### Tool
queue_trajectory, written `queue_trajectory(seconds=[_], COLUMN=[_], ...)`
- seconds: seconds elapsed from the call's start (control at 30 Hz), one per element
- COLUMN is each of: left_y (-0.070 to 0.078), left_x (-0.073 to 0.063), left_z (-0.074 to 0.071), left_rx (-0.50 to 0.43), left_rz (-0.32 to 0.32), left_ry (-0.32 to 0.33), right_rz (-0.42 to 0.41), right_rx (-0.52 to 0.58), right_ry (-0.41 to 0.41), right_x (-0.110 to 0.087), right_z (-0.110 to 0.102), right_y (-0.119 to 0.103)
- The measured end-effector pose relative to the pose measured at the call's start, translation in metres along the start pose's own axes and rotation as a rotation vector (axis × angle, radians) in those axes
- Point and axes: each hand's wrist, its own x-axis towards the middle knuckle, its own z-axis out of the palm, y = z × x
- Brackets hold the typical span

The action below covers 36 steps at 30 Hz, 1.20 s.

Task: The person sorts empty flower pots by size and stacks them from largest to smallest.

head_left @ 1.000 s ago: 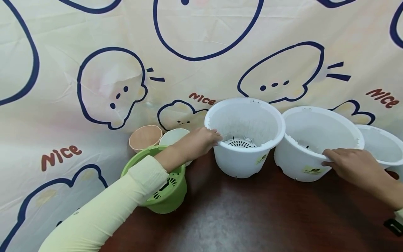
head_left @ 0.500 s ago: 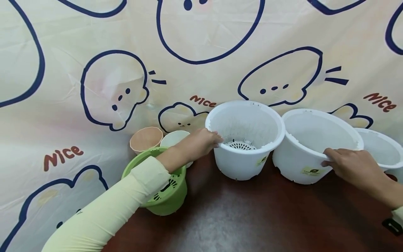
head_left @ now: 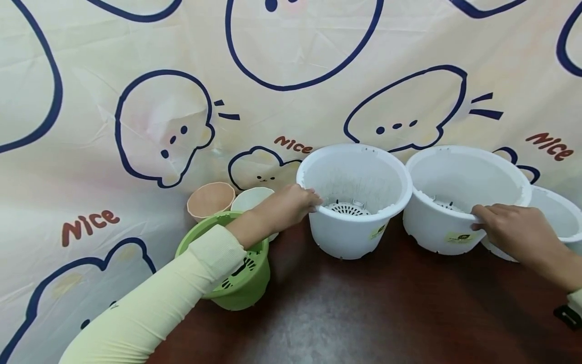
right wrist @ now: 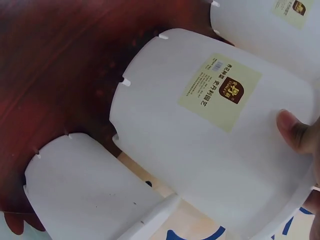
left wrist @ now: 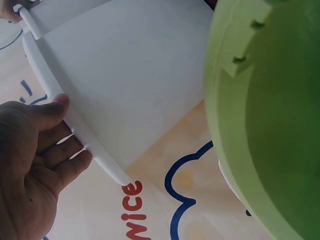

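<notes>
In the head view my left hand [head_left: 288, 205] grips the near-left rim of a white plastic flowerpot [head_left: 345, 237], whose slotted bottom shows inside. My right hand [head_left: 518, 230] holds the front right rim of a second white flowerpot [head_left: 432, 230], with a yellowish label on its wall. Both pots stand upright, side by side, their rims almost meeting. In the left wrist view the thumb and fingers of my left hand [left wrist: 40, 160] lie on either side of the white rim. The right wrist view shows my right thumb [right wrist: 295, 132] against the labelled pot [right wrist: 165, 115].
A smaller white pot [head_left: 561, 212] stands at the far right, partly behind my right hand. A green flowerpot [head_left: 254, 283] sits under my left forearm, with peach [head_left: 210, 200] and pale [head_left: 250, 198] pots behind. A patterned cloth [head_left: 291, 116] hangs behind the dark table [head_left: 354, 303].
The second white pot has shifted slightly right and back, carried along by my right hand, and stands less tilted. My left hand and its pot have stayed put.
</notes>
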Motion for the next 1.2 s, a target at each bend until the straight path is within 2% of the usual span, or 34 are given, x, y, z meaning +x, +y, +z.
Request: queue_trajectory(seconds=[0.17,0.3,0.57,0.87,1.2], left_y=[0.000,0.000,0.001,0.002,0.002], left_x=[0.000,0.001,0.000,-0.001,0.000], left_z=[0.000,0.000,-0.001,0.000,0.000], left_rx=[-0.011,-0.018,-0.008,-0.011,-0.013], left_rz=[-0.009,-0.020,-0.010,-0.009,-0.016], left_ry=[-0.003,-0.006,0.004,0.006,0.001], right_rz=[0.037,0.059,0.100,0.101,0.064], right_rx=[0.003,0.001,-0.004,-0.038,-0.047], right_ry=[-0.025,-0.008,0.003,0.046,0.107], right_x=[0.003,0.006,0.016,0.024,0.030], right_z=[0.002,0.003,-0.008,-0.024,-0.040], right_y=[0.006,0.010,0.014,0.016,0.017])
